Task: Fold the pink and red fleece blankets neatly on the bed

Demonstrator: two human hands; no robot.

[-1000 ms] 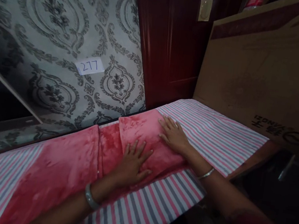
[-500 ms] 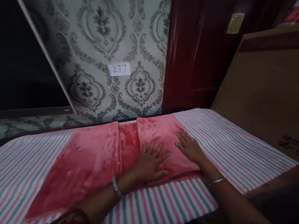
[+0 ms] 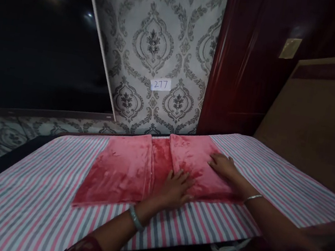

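A pink plush cloth (image 3: 118, 172) lies on a striped sheet (image 3: 39, 182), its left and right sides folded inward with a darker red strip between the folds. My left hand (image 3: 176, 190) rests on the near inner part of the right fold, fingers spread. Farther right, my right hand (image 3: 223, 165) lies on the right fold near its outer edge, fingers extended and slightly bent. Neither hand grips the cloth. Each wrist wears a bracelet.
Behind the table stands a patterned wall with a paper label (image 3: 161, 84) reading 277. A dark screen (image 3: 40, 48) is at the left, a dark red door panel (image 3: 240, 77) at the back. On the right leans a large cardboard box (image 3: 322, 123).
The view has turned left and levelled, so the scene sits farther right. Both hands stay on the right fold; the right hand's fingers look more bent than before.
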